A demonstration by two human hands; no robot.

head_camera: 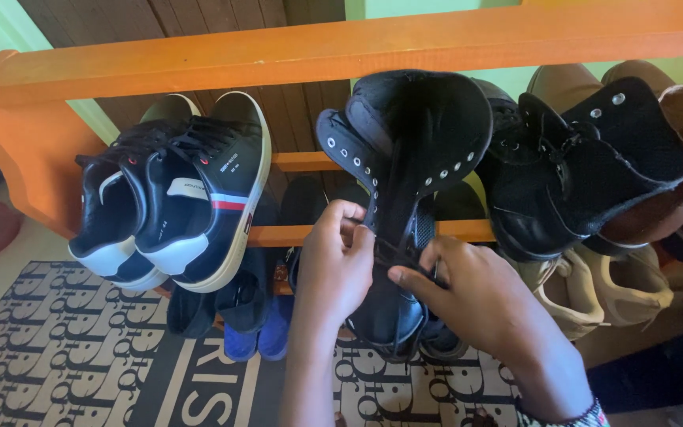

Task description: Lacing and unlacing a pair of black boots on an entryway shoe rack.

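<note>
Currently, both hands work at the black lace-up high-top boot (pixel 409 182), which stands toe-down against the orange-painted wooden shoe rack (pixel 341 47), tongue flopped open toward the camera. Left hand (pixel 333 265): fingers curled and pinched on the boot's lace edge, at the lower eyelets. Right hand (pixel 468 296): thumb and forefinger nipping the thin black lace (pixel 405 257) just beside the left.

Neighbours: pair of black low sneakers with white soles (pixel 175 198) to the left; second black boot (pixel 579 166) touching on the right; tan shoes (pixel 602 285) below that.

Risk, as judged: the boot only leans on the rail, so a hard tug on the lace could tip it off the rack onto the patterned black-and-cream mat (pixel 65 348). The pinched lace may also slip free or snag at an eyelet.
</note>
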